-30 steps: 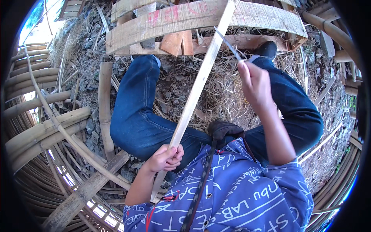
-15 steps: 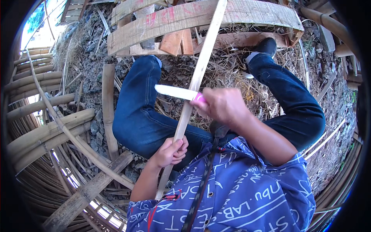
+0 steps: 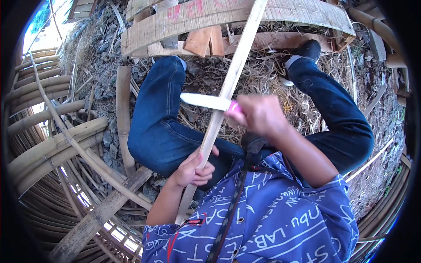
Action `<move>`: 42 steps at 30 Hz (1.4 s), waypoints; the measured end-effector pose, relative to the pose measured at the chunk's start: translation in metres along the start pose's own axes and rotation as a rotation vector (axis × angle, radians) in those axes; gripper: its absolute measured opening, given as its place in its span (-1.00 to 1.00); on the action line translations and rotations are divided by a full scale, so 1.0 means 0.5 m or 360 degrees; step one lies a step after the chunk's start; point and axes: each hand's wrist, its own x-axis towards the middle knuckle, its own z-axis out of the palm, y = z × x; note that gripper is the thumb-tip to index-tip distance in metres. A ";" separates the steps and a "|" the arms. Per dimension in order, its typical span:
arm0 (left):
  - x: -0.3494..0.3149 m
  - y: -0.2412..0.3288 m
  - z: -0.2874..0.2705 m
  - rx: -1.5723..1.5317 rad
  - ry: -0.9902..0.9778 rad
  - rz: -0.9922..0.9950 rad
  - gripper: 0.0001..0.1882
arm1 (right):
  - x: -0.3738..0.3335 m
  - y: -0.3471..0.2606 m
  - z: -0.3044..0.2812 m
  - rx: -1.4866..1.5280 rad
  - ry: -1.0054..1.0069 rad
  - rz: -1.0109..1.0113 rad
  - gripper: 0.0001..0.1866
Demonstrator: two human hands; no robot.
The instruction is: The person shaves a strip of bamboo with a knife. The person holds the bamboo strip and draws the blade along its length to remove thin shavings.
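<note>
head view: the left hand (image 3: 196, 169) is gripping a wooden strip (image 3: 239, 61) low down, over the left thigh (image 3: 186, 138), its long axis slanting up-right; the right hand (image 3: 259, 115), nearer mid-length, is clenching a knife (image 3: 204, 101), blade crosswise.

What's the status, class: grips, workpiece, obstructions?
Left grip closed around wooden strip. Right grip holding pink-handled knife, crossing strip. Left leg beneath strip.

The long, pale wooden strip (image 3: 239, 65) runs out past the upper edge; the left hand (image 3: 193, 170) covers part of it. The blurred right hand (image 3: 263, 116) hides most of the pink handle (image 3: 233, 106) of the white-bladed knife (image 3: 204, 101); whether it bites the wood is unclear. The lower edge cuts off the blue, white-printed shirt (image 3: 280, 219).
</note>
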 end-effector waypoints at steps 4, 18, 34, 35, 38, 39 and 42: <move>0.013 -0.005 -0.001 0.0127 0.0128 0.0262 -0.52 | 0.020 0.016 -0.012 -0.0024 0.0030 0.0025 -0.54; 0.023 -0.051 0.017 0.0823 0.0606 0.0470 -0.71 | 0.044 0.081 -0.043 -0.0336 0.0166 0.0185 -0.54; 0.046 -0.041 0.020 0.0951 0.0685 0.0497 -0.74 | 0.034 0.036 -0.036 -0.0227 0.0016 -0.0004 -0.50; 0.044 -0.043 0.020 0.0945 0.0685 0.0490 -0.74 | 0.036 0.037 -0.034 -0.0257 0.0049 -0.0013 -0.50; 0.043 -0.046 0.023 0.0947 0.0649 0.0521 -0.74 | 0.045 0.068 -0.055 -0.0471 0.0149 -0.0085 -0.51; 0.040 -0.048 0.022 0.0944 0.0653 0.0529 -0.74 | 0.047 0.070 -0.058 -0.0478 0.0158 -0.0139 -0.51; 0.033 -0.049 0.024 0.0888 0.0638 0.0544 -0.74 | 0.062 0.099 -0.071 -0.0535 0.0200 -0.0080 -0.52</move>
